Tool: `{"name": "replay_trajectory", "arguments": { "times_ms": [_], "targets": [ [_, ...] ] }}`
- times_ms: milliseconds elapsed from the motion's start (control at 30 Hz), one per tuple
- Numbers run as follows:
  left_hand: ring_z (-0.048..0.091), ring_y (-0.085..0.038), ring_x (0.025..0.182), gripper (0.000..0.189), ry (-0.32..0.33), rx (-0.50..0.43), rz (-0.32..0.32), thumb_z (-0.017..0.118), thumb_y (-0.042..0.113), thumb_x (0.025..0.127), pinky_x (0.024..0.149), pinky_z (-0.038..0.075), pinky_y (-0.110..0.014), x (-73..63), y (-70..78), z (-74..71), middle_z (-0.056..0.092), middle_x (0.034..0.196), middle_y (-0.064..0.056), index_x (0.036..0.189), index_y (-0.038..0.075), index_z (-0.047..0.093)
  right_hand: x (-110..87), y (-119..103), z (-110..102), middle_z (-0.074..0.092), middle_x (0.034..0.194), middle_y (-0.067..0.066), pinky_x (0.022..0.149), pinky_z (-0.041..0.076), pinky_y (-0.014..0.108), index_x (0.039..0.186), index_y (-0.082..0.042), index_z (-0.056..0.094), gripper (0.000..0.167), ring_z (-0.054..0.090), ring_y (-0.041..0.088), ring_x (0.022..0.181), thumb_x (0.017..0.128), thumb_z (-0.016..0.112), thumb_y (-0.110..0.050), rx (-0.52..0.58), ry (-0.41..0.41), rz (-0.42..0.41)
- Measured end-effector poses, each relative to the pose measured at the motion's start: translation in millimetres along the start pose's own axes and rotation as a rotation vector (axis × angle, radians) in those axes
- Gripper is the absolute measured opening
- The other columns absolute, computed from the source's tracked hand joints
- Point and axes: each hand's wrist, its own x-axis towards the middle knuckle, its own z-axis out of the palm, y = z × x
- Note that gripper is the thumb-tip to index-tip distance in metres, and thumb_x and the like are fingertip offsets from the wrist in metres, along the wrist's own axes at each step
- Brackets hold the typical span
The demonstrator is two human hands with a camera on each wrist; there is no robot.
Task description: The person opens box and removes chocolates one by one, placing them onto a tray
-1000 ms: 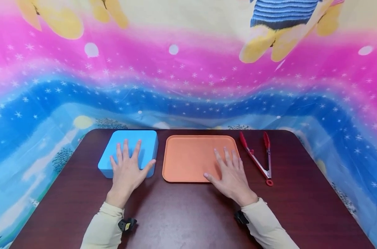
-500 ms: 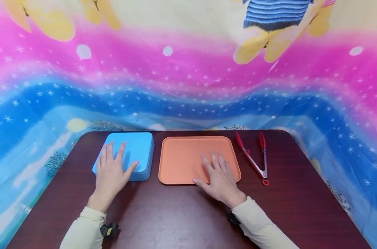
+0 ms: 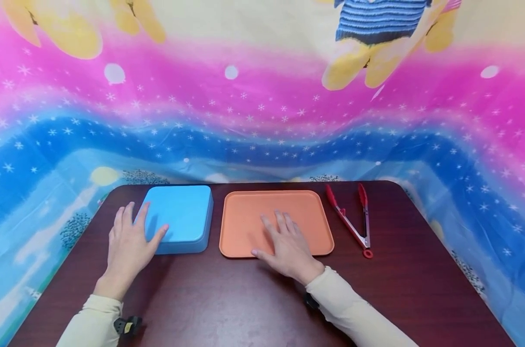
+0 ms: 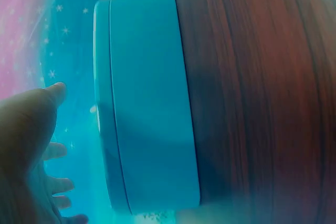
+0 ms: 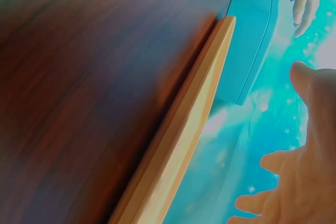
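A blue lidded box (image 3: 180, 212) sits at the back left of the table, its lid seam showing in the left wrist view. Over its left edge hovers my left hand (image 3: 130, 248), fingers spread and holding nothing. In the left wrist view the hand (image 4: 26, 145) is raised above the lid's level. To the right of the box lies a flat orange tray (image 3: 241, 226). My right hand (image 3: 288, 248) hangs over the tray's right front part with fingers spread, also holding nothing. The right wrist view shows that hand (image 5: 299, 182) above the tray's rim (image 5: 178, 135).
Red-tipped metal tongs (image 3: 353, 224) lie spread apart at the right of the tray, ring end toward the front. The dark wooden table (image 3: 245, 308) has rounded back corners. A colourful printed cloth (image 3: 262, 111) hangs behind and around it.
Both hands have moved left: the left from over the middle of the box to its left edge, the right further in over the tray. The head view has shifted slightly. Box, tray and tongs stay put.
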Motion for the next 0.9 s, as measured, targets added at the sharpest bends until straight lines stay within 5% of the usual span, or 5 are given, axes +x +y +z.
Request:
{"name": "replay_trajectory", "arguments": {
  "times_ms": [267, 567, 900],
  "targets": [
    [0.023, -0.056, 0.145, 0.079, -0.038, -0.025, -0.027, 0.061, 0.047, 0.097, 0.105, 0.026, -0.080, 2.7, -21.6, -6.9, 0.028, 0.157, -0.034, 0.157, 0.007, 0.031, 13.7, -20, 4, 0.030, 0.163, 0.024, 0.123, 0.030, 0.057, 0.161, -0.019, 0.029, 0.088, 0.027, 0.045, 0.152, 0.092, 0.062, -0.063, 0.042, -0.020, -0.038],
    [0.027, -0.060, 0.142, 0.081, -0.232, -0.198, -0.135, 0.049, 0.051, 0.103, 0.105, 0.026, -0.081, 7.6, -40.7, -12.1, 0.027, 0.158, -0.037, 0.161, 0.003, 0.019, 31.8, -52, 17, 0.036, 0.162, 0.017, 0.125, 0.029, 0.051, 0.160, -0.015, 0.031, 0.083, 0.032, 0.040, 0.152, 0.096, 0.059, -0.059, 0.070, -0.076, -0.097],
    [0.021, -0.063, 0.144, 0.089, -0.460, -0.323, -0.129, 0.048, 0.049, 0.104, 0.108, 0.026, -0.078, 12.0, -53.3, -15.0, 0.016, 0.159, -0.042, 0.160, -0.004, 0.003, 54.8, -97, 34, 0.033, 0.167, 0.007, 0.127, 0.025, 0.048, 0.162, -0.013, 0.024, 0.084, 0.030, 0.029, 0.154, 0.098, 0.056, -0.056, 0.221, -0.176, -0.107]
  ]
}}
